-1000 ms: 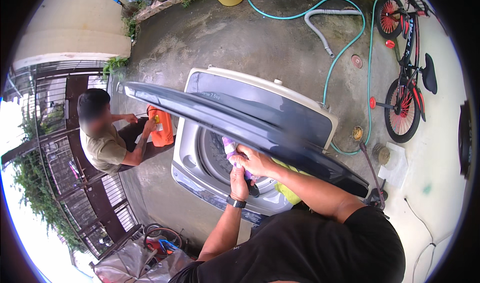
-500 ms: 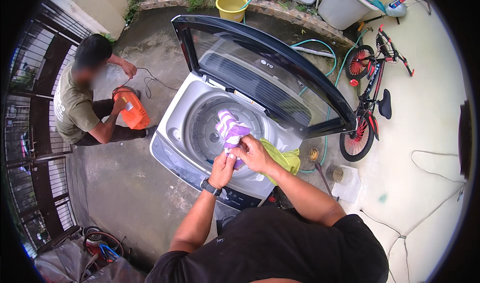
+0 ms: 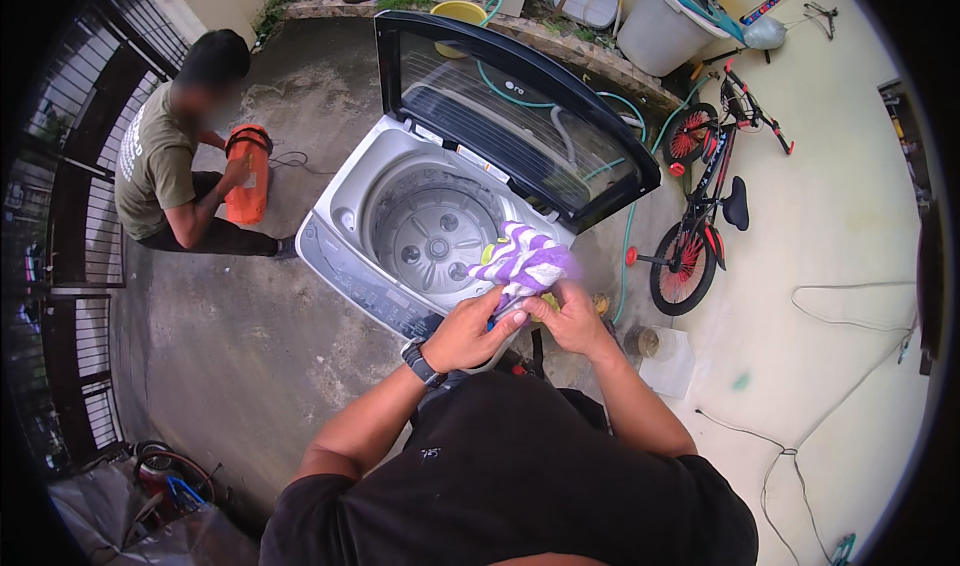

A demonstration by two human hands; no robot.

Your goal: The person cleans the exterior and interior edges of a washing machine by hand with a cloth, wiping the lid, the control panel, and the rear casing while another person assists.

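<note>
A purple-and-white striped cloth [image 3: 528, 254] is bunched up in front of me, above the right front corner of a top-loading washing machine [image 3: 352, 256]. My left hand [image 3: 468, 332] pinches its lower left part between thumb and fingers. On the other side, my right hand [image 3: 572, 320] is closed on the lower right part. Bits of a yellow-green cloth [image 3: 489, 253] show around the striped one, mostly hidden. The machine's glass lid [image 3: 515, 106] stands open, and its metal drum [image 3: 425, 221] shows no cloth in the part I see.
At the left, a person [image 3: 165, 156] crouches, holding an orange object [image 3: 247, 181] with a dark cord. A bicycle [image 3: 700, 206] leans along the right wall. A green hose [image 3: 632, 236] curves behind the machine. A yellow basin [image 3: 458, 13] and a grey bin [image 3: 668, 26] stand at the back.
Both my hands have carried the striped cloth from over the drum to the machine's right front corner, spreading it wider. The person at the left has lowered a raised hand; the orange object stands more upright.
</note>
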